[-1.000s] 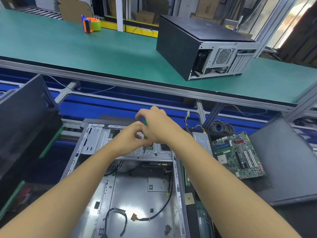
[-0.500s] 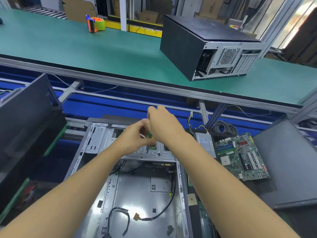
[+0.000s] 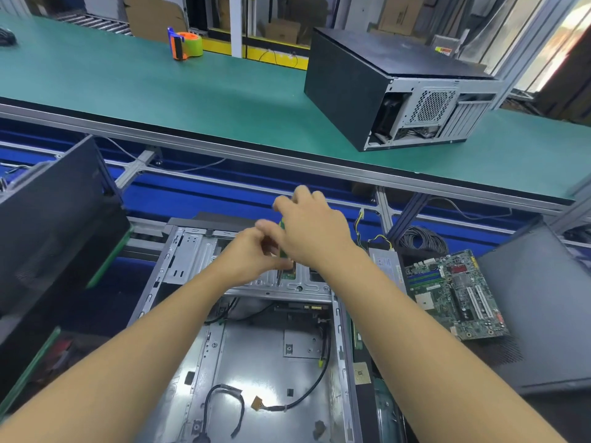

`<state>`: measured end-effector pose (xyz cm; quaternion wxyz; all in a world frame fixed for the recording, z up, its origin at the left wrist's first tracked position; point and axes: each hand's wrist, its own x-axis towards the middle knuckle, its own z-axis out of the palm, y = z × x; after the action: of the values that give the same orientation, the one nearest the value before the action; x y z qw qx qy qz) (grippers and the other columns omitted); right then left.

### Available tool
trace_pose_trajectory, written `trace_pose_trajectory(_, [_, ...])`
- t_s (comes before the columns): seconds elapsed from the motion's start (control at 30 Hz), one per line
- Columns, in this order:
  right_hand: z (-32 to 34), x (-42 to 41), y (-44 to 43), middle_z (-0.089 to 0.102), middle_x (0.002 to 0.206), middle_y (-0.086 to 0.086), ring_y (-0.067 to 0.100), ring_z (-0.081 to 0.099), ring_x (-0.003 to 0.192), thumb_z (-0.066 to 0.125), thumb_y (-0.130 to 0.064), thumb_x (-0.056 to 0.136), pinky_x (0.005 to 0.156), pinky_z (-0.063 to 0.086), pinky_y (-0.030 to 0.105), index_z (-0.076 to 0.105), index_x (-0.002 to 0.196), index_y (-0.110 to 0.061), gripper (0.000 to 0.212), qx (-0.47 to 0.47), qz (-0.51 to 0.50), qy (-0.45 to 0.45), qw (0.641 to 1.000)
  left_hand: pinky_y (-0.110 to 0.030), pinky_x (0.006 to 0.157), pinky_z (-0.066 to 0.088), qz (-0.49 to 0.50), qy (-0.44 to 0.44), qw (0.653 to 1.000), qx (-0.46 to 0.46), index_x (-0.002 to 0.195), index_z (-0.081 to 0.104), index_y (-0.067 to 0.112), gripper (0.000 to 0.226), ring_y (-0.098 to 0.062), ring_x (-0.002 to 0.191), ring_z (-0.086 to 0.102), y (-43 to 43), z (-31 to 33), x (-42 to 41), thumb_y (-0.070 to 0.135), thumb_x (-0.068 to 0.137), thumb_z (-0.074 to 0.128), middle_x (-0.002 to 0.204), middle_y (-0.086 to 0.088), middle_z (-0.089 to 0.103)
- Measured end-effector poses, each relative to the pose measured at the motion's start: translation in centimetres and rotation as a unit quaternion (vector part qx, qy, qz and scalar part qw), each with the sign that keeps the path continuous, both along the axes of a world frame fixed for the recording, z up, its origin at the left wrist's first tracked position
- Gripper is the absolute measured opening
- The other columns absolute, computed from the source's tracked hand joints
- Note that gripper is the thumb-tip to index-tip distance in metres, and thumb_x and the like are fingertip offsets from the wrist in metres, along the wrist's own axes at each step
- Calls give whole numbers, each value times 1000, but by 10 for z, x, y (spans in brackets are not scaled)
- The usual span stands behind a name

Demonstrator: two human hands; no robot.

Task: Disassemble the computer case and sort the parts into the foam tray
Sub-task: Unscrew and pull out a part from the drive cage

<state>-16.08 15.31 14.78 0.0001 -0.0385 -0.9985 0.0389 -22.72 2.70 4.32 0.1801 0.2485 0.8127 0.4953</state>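
Note:
The open computer case (image 3: 256, 362) lies flat in front of me, its bare metal floor showing. Both hands are over the drive cage (image 3: 192, 260) at its far end. My right hand (image 3: 315, 231) grips the green handle of a screwdriver (image 3: 281, 226), which stands upright with its shaft reaching down to the cage. My left hand (image 3: 252, 254) is just left of the tool, fingers curled and pinching at the shaft; what the fingertips hold is hidden. A removed motherboard (image 3: 457, 292) and a power supply (image 3: 383, 263) lie to the right of the case.
Loose black cables (image 3: 224, 407) lie on the case floor. A dark side panel (image 3: 537, 302) rests at the right, and another black case (image 3: 48, 219) stands at the left. On the green conveyor (image 3: 160, 91) behind sit a closed computer case (image 3: 367, 81) and an orange tape dispenser (image 3: 187, 43).
Both hands stay over the drive cage. My right hand's fingers have shifted around the screwdriver handle and the hand sits slightly higher. The view has drifted a little.

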Motion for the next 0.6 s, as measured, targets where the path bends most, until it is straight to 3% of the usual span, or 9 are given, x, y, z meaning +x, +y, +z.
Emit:
trace_pose_trajectory(0.07, [-1,-1,-2,51,114,7,32,51,99,33,-66,99,68,33,38,51,126,-18,58,24,-56,2,998,-16,58,44,21,1,1000,4,83,59,25,40,1,61,53,6,-1,4,33,63,92,73,7,60])
trace_pose_trajectory(0.17, [0,-2,-3,43,79,1,27,46,72,42,-54,102,58,32,35,50,110,-11,44,-28,-74,-31,996,-15,62,41,4,-8,1000,13,87,57,34,35,5,63,52,8,-2,7,31,71,88,82,13,60])
trace_pose_trajectory(0.23, [1,-2,-1,48,85,5,28,51,77,47,-39,103,61,39,37,47,108,-10,30,-72,-45,-42,995,-23,75,48,-40,-30,998,33,89,63,42,24,3,79,62,3,3,8,30,80,82,94,15,68])
trace_pose_trajectory(0.3, [6,-2,2,53,110,9,31,55,95,48,-25,102,76,47,41,47,119,-11,21,-91,-6,-69,993,-31,88,53,-71,-37,994,72,91,69,39,23,-14,96,68,-1,5,6,18,88,75,101,5,74])
trace_pose_trajectory(0.37, [11,-2,4,46,123,4,28,52,99,47,-17,100,79,46,41,45,130,-17,30,-109,26,-106,988,-38,92,53,-55,-33,995,72,92,72,30,21,-26,98,68,-4,6,5,10,87,75,99,-8,74])
trace_pose_trajectory(0.43, [15,-1,5,42,123,2,25,49,101,48,-11,96,80,44,41,45,133,-22,39,-129,43,-140,981,-33,83,54,-39,-40,997,62,94,71,24,21,-16,87,70,-3,2,3,11,81,81,91,-2,75])
trace_pose_trajectory(0.5, [14,-1,5,43,123,3,26,47,107,52,-17,95,82,45,41,45,131,-23,37,-136,38,-145,979,-25,72,53,-23,-27,998,44,95,66,17,33,-6,77,69,0,1,4,22,71,87,85,5,75])
trace_pose_trajectory(0.6, [9,2,-1,42,110,6,30,44,99,52,-52,97,73,39,40,43,121,-17,44,-80,-25,-102,991,-35,68,57,-12,-9,1000,20,96,60,22,48,-14,76,66,8,1,5,38,59,86,83,7,71])
